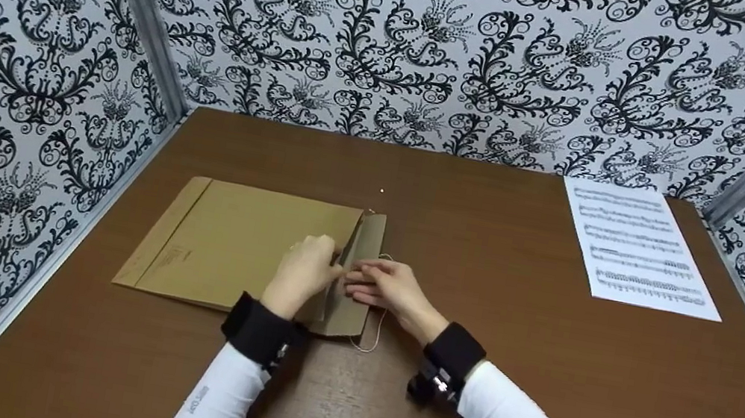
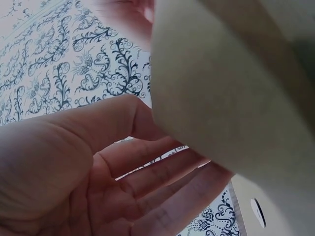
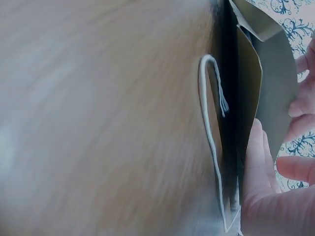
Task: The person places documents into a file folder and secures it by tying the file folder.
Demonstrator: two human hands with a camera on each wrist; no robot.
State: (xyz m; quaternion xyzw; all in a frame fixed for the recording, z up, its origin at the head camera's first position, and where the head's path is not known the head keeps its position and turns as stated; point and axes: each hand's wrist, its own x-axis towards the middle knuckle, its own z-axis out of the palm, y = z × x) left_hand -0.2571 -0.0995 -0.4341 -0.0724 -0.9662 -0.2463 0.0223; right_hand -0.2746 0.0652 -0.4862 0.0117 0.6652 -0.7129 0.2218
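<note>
A large brown kraft-paper envelope (image 1: 247,233) lies on the table, its flap (image 1: 368,239) folded out to the right. At the mouth, my left hand (image 1: 303,273) grips the edge of the upper paper layer; the left wrist view has the thumb on one side of the paper (image 2: 221,88) and the fingers reaching behind it. My right hand (image 1: 396,292) is over the flap, palm toward the mouth and fingers extended. Seen from the right wrist, those fingers (image 3: 257,162) lie against the envelope by its gaping mouth. A pale string (image 3: 211,142) trails from the flap side.
A sheet of printed music (image 1: 642,247) lies at the back right of the brown table (image 1: 494,207). Patterned wall panels (image 1: 401,40) enclose the back and sides. A tiny white speck (image 1: 381,191) shows beyond the envelope.
</note>
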